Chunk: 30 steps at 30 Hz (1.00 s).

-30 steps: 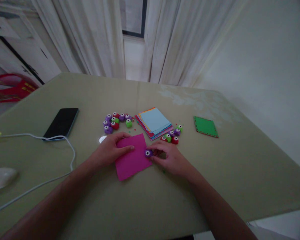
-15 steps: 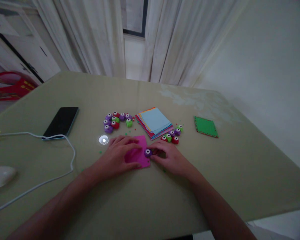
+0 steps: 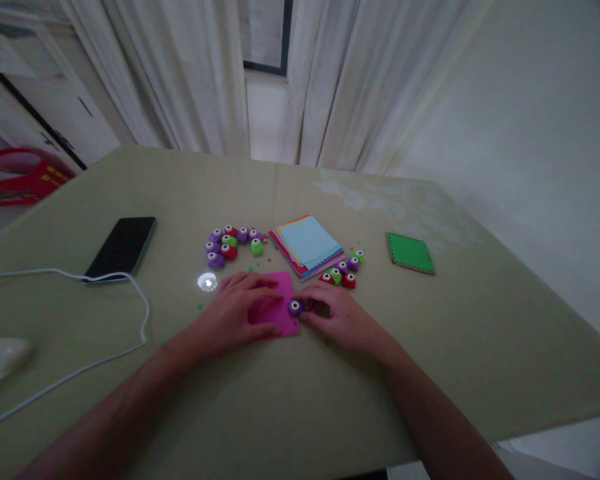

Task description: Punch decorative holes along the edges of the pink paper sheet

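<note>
Currently, pink square paper sheet (image 3: 275, 312) is pinned flat by spread left hand (image 3: 237, 308); small purple round punch (image 3: 295, 307), at its 3 o'clock edge, is pinched by right hand (image 3: 337, 315).

Two bare forearms come in from the bottom edge — no sleeves visible anywhere up to where the arms leave view. Left hand (image 3: 235, 310) bare: no glove, no ring, no watch or band at the wrist. Right hand (image 3: 337, 317) same — bare, nothing worn on fingers or wrist. Nails short as far as can be told; light is dim, finer detail not readable. No clothing in view.
</note>
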Available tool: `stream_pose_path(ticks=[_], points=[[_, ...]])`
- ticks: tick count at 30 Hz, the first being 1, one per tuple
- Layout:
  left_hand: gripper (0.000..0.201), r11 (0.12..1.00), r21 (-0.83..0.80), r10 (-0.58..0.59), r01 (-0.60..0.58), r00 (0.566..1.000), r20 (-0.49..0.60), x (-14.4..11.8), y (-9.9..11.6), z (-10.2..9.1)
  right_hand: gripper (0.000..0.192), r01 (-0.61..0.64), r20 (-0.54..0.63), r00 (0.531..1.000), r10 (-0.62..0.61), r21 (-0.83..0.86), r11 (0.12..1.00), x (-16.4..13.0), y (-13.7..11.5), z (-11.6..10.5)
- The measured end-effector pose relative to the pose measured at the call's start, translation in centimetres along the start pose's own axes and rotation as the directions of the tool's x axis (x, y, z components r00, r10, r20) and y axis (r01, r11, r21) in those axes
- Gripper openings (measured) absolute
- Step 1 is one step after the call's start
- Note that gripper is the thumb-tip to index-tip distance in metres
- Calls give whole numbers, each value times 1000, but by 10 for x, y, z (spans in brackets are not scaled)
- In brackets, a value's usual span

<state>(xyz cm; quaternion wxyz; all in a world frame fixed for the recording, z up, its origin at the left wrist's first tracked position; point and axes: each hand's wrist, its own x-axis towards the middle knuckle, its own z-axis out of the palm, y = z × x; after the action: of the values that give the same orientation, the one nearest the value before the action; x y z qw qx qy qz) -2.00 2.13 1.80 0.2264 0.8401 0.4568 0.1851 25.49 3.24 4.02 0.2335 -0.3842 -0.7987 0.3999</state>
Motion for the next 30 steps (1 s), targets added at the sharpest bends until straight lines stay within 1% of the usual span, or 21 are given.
stream_pose_path(ticks=[5,8,10,13,15,17,19,21,24,25,27,29,30], points=[[53,1000,-8,9,-10,1000,-16,0,-3,2,22,-7,1,1000,7,5,1000,-1,1,2],[53,999,-5,35,-36,998,-48,1,-3,3,29,-24,-20,999,25,9,1000,-2,0,1],[49,996,10,89,-89,991,-97,1,0,1,33,-12,-33,999,12,8,1000,-3,-2,-2],[34,977,85,209,-198,965,-156,-1,10,-3,33,49,-62,997,-51,-30,998,-5,-7,-8],[29,954,158,277,-254,949,-147,-3,18,-6,34,84,-84,992,-90,-67,994,-6,-8,-11],[29,933,223,313,-282,942,-117,-4,24,-6,35,116,-85,989,-124,-97,988,-6,-8,-12],[32,921,262,322,-289,942,-94,-4,27,-5,35,157,-67,984,-167,-137,978,-7,-6,-11],[34,923,267,311,-279,946,-89,-4,26,-3,33,191,-45,978,-202,-183,965,-7,-3,-10],[31,946,225,265,-233,957,-121,-4,21,-1,28,184,-36,980,-195,-201,962,-7,-2,-8],[34,954,213,244,-213,961,-133,-4,18,-1,27,172,-41,982,-184,-198,965,-7,-2,-8],[51,961,204,217,-188,967,-130,-4,12,0,27,163,-48,983,-175,-196,967,-6,-2,-7],[69,960,203,212,-192,974,-82,-4,6,1,29,182,-36,981,-192,-198,963,-5,-2,-5],[74,960,198,212,-199,976,-52,-4,4,2,29,197,-25,978,-205,-196,961,-4,-1,-4]])
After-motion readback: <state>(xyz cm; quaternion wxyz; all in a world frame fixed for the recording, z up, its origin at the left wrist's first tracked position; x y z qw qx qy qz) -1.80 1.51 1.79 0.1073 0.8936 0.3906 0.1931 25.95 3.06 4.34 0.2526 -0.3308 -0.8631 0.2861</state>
